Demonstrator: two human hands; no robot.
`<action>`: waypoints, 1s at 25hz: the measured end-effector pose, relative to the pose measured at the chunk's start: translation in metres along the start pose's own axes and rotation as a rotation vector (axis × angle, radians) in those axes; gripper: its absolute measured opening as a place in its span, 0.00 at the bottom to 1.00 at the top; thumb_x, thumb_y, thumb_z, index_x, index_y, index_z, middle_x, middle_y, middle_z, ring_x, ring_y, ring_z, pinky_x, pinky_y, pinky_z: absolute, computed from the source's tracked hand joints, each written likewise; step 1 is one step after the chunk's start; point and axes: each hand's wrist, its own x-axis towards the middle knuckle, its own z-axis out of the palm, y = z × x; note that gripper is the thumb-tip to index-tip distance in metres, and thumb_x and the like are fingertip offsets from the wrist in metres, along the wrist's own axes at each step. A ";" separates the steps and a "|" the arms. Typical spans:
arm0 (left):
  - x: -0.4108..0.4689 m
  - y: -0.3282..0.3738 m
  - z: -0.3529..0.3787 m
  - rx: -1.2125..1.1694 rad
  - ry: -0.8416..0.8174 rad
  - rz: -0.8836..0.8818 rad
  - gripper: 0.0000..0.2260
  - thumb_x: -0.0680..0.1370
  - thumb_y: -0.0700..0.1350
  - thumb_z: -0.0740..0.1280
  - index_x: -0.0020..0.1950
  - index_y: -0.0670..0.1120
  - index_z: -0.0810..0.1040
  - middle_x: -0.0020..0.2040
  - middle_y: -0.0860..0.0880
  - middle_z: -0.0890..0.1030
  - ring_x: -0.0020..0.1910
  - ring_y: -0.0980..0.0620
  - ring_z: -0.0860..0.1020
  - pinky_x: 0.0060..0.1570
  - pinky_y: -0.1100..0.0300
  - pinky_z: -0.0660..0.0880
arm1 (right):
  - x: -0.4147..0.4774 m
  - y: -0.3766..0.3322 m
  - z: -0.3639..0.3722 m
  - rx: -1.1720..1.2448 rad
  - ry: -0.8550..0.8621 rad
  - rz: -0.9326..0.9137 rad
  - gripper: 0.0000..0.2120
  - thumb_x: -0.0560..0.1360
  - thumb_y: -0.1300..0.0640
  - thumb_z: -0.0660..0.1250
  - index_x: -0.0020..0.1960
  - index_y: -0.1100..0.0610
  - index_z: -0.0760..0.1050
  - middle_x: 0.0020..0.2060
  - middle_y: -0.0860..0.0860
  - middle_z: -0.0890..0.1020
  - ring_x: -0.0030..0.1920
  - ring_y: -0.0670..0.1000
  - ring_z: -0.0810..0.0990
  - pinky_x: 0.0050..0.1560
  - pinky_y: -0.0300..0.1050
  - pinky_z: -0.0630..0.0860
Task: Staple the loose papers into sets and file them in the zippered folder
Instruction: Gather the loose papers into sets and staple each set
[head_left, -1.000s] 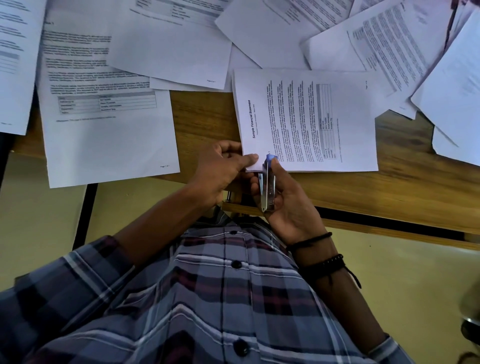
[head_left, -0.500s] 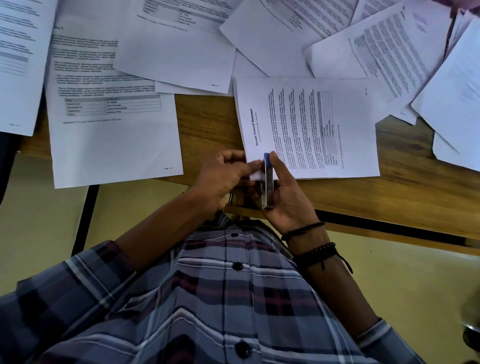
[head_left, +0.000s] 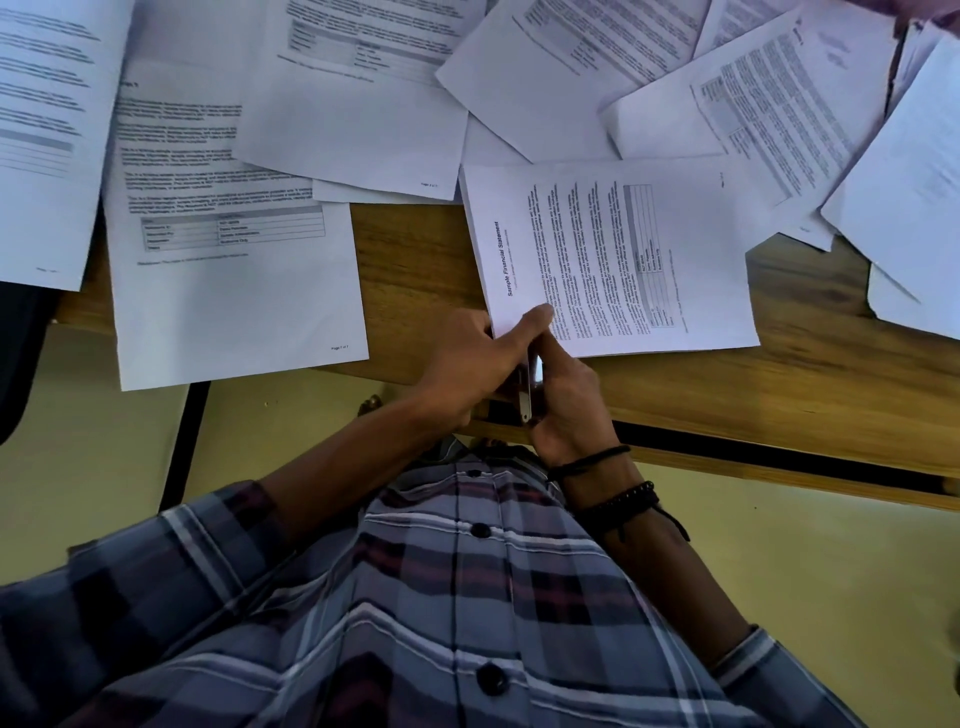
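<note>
On my feed the left hand (head_left: 467, 364) pinches the near-left corner of the Sample Financial Statement sheet (head_left: 691, 260), with its thumb lying flat on top. The right hand (head_left: 569, 410) grips a slim metal stapler (head_left: 527, 397) right at that corner, its front end hidden between the two hands. Other printed pages (head_left: 234, 291) overlap across the wooden table (head_left: 410, 270).

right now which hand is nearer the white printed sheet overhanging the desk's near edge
Left. Left hand sits just right of the white printed sheet; right hand lies farther right.
</note>
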 end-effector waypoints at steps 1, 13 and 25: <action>0.000 -0.003 0.003 0.022 0.026 0.033 0.13 0.76 0.53 0.70 0.51 0.44 0.81 0.45 0.49 0.85 0.41 0.52 0.84 0.36 0.61 0.82 | -0.001 0.000 0.001 -0.006 0.018 -0.013 0.20 0.77 0.48 0.67 0.63 0.60 0.77 0.53 0.58 0.84 0.52 0.59 0.84 0.52 0.59 0.81; 0.009 0.002 -0.008 0.077 0.081 0.042 0.09 0.77 0.48 0.70 0.55 0.47 0.82 0.52 0.51 0.85 0.44 0.60 0.82 0.38 0.71 0.76 | -0.016 -0.009 -0.044 -0.269 -0.061 0.019 0.19 0.75 0.44 0.68 0.53 0.61 0.79 0.41 0.55 0.79 0.36 0.48 0.74 0.35 0.41 0.72; -0.015 0.094 -0.023 0.257 0.520 0.705 0.07 0.73 0.45 0.74 0.49 0.45 0.84 0.42 0.56 0.84 0.38 0.60 0.83 0.36 0.65 0.78 | 0.034 -0.051 -0.148 -0.810 0.587 -0.668 0.11 0.73 0.52 0.73 0.46 0.61 0.80 0.36 0.54 0.80 0.38 0.55 0.78 0.40 0.46 0.73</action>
